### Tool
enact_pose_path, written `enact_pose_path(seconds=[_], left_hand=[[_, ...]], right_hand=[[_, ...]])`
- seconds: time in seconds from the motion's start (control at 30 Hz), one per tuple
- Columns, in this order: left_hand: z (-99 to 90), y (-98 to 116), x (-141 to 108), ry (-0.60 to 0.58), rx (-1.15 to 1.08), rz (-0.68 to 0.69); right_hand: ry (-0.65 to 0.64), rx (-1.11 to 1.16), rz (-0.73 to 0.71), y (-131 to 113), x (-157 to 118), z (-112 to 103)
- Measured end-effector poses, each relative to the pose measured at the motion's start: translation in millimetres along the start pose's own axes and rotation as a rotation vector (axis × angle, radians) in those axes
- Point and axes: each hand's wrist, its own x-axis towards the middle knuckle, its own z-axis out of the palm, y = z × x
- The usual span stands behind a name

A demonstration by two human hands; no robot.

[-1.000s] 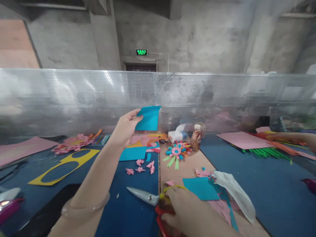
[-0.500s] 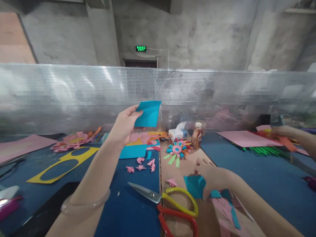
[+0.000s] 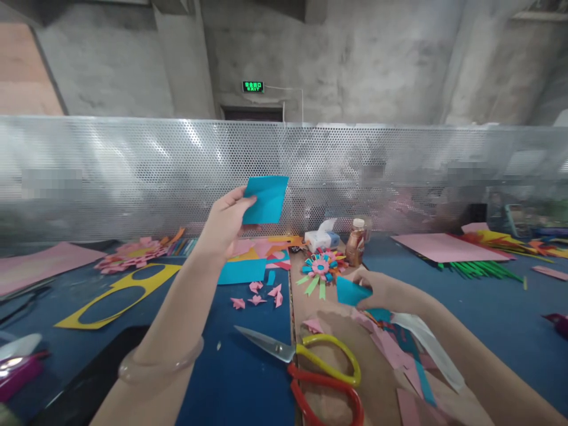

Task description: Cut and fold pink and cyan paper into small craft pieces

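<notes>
Raised in front of the metal screen, my left hand (image 3: 228,222) pinches a blue square of paper (image 3: 267,200) between thumb and fingers. My right hand (image 3: 375,290) grips a second piece of blue paper (image 3: 350,291) above the cardboard, over a heap of pink and blue paper scraps (image 3: 402,349). Scissors (image 3: 306,361) with one yellow and one red handle lie between my arms, blades pointing left. Several small folded pink paper pieces (image 3: 256,300) sit beyond the blades. A paper rosette (image 3: 320,267) with green tails lies past my right hand.
A tissue box (image 3: 320,239) and a brown bottle (image 3: 356,244) stand at the back before the perforated metal screen (image 3: 177,177). A yellow paper sheet with cut-out holes (image 3: 91,322) lies left. Pink paper (image 3: 448,247) and green strips (image 3: 483,270) lie right.
My right hand has lifted the second blue paper off the cardboard, uncovering more scraps. My left hand still holds its blue square, slightly higher. Another person's hand at the far right has left the view.
</notes>
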Motion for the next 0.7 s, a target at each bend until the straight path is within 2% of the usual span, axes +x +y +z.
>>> enact_pose_path(seconds=[0.07,0.17,0.33,0.5,0.6,0.7], left_hand=[[-1.4,2,0,0.012,-0.013,0.009],[-3.8,6,-1,0.014,-0.028,0.021],[-6.7,11,-2,0.01,-0.059,0.061],[-13.5,14,-1,0.0,-0.076,0.09],[-20.8,16,1,0.014,-0.08,0.113],[-27.4,19,3,0.052,-0.092,0.142]], right_hand=[[0.075,0.096,0.02,0,5,-3],[0.1,0.142,0.025,-8,18,-5],[0.061,0.213,-0.039,-49,59,1],[0.037,0.265,-0.162,-95,127,31],[0.089,0.214,-0.2,-114,166,56],[0.139,0.127,-0.248,-128,192,78]])
